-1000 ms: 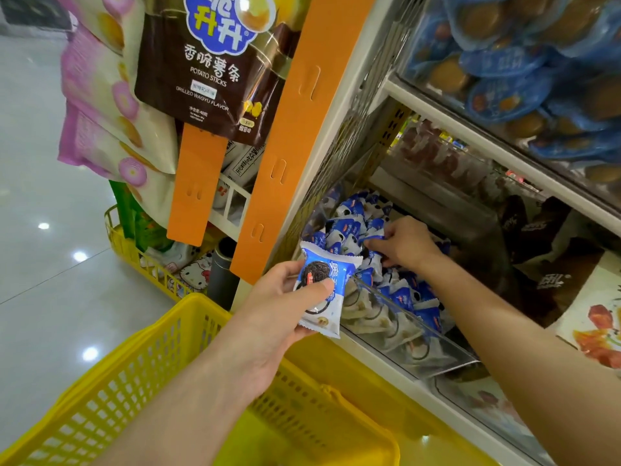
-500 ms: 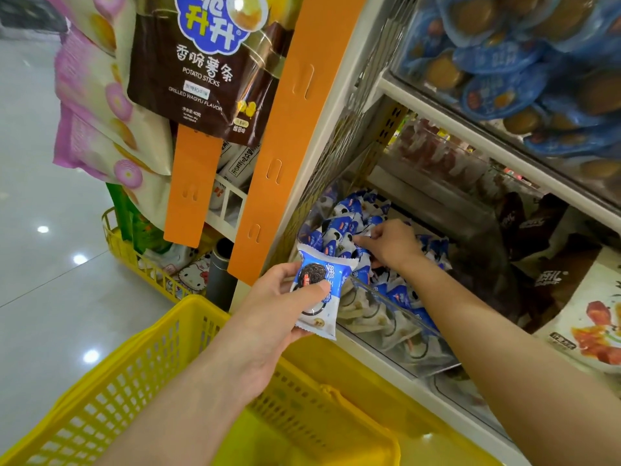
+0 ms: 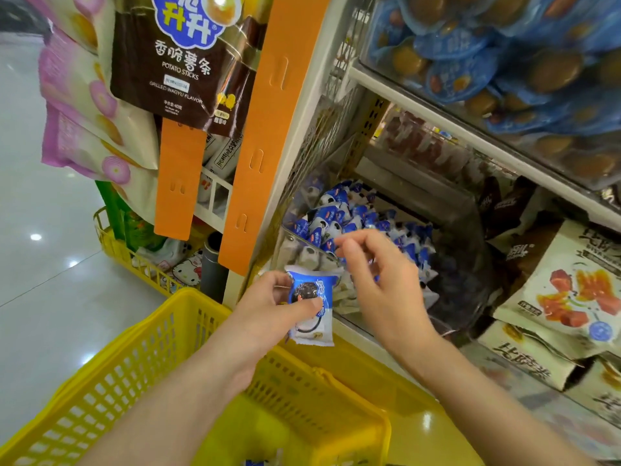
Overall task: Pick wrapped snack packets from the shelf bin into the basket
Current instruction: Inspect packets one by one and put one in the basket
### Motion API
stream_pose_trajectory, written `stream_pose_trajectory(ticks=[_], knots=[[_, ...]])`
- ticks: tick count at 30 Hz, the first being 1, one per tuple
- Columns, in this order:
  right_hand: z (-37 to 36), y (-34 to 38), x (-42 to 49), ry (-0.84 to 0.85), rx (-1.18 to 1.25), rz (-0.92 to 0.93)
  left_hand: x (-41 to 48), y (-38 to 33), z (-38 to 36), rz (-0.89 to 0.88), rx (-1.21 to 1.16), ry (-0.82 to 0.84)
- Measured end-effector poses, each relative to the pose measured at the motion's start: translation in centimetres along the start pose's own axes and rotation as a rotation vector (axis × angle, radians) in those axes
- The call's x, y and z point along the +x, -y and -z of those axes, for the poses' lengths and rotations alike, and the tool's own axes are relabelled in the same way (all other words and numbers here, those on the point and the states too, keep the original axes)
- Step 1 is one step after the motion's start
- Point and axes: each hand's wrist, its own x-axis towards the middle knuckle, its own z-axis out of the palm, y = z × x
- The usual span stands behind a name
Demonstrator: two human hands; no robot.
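My right hand point(image 3: 379, 290) has left the bin point(image 3: 463, 210), maybe clutching something blue, while my left hand point(image 3: 272, 307) pinches a cookie packet point(image 3: 311, 307) above the basket point(image 3: 141, 375).

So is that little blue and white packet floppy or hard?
Probably floppy at the edges: the small blue and white wrapped snack packet has crinkled film ends. Likely light, since the left hand holds it with just fingers. The glossy wrapper may be slippery.

- We see a yellow lattice-walled plastic basket point(image 3: 141, 368), smooth and slightly shiny.
- Blue-and-white glossy film snack packet point(image 3: 312, 307), crinkled at its seams.
- Clear, reflective plastic shelf bin point(image 3: 295, 243).
- Polished, light-mirroring pale floor point(image 3: 37, 280).
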Motion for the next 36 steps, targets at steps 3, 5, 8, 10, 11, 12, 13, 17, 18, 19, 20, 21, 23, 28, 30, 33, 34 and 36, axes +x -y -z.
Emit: stream_pose_trajectory(ticks=[3, 5, 8, 10, 11, 12, 13, 17, 18, 19, 20, 21, 23, 28, 30, 33, 34, 36], knots=[[-1.2, -0.7, -2.8, 0.046, 0.020, -0.067, -0.5, 1.0, -0.3, -0.038, 0.088, -0.004], [-1.8, -1.3, -3.9, 0.066, -0.004, -0.099, -0.7, 1.8, -0.4, -0.046, 0.138, -0.016], [-2.2, -2.0, -4.7, 0.143, -0.128, -0.081, -0.9, 2.6, -0.1, -0.037, 0.178, -0.019], [-2.4, -2.5, -5.2, 0.176, -0.174, -0.075, -0.9, 2.9, 0.3, -0.035, 0.197, -0.014], [-2.6, -2.7, -5.3, 0.179, -0.150, -0.105, -0.8, 3.0, 0.4, -0.035, 0.216, -0.007], [-2.7, -2.9, -5.4, 0.178, -0.084, -0.160, -0.8, 3.0, 0.4, -0.037, 0.244, 0.003], [-2.9, -3.1, -5.4, 0.175, 0.011, -0.230, -0.8, 3.1, 0.4, -0.040, 0.275, 0.016], [-3.1, -4.0, -5.0, 0.171, 0.234, -0.418, -0.6, 3.7, 0.3, -0.074, 0.303, 0.032], [-3.1, -4.1, -5.0, 0.176, 0.268, -0.434, -0.6, 3.8, 0.1, -0.088, 0.293, 0.022], [-3.1, -4.1, -5.0, 0.181, 0.303, -0.442, -0.5, 3.8, -0.1, -0.096, 0.282, 0.005], [-3.2, -4.1, -5.0, 0.188, 0.335, -0.438, -0.5, 3.8, -0.2, -0.099, 0.262, -0.013], [-3.2, -4.0, -5.0, 0.198, 0.357, -0.428, -0.5, 3.8, -0.3, -0.101, 0.232, -0.028], [-3.2, -3.9, -5.2, 0.223, 0.352, -0.394, -0.6, 4.0, -0.3, -0.113, 0.192, -0.047], [-3.1, -3.5, -5.9, 0.199, 0.028, -0.062, -0.7, 4.6, 0.0, -0.119, 0.225, -0.084], [-2.9, -3.4, -6.0, 0.180, -0.193, 0.155, -0.6, 4.6, -0.1, -0.082, 0.204, -0.079], [-2.8, -3.6, -6.1, 0.162, -0.321, 0.302, -0.6, 4.7, 0.0, -0.066, 0.186, -0.074], [-2.9, -3.5, -6.2, 0.162, -0.274, 0.265, -0.6, 4.6, 0.0, -0.073, 0.176, -0.074], [-3.0, -3.3, -6.2, 0.155, -0.093, 0.110, -0.7, 4.4, -0.1, -0.079, 0.136, -0.078]])
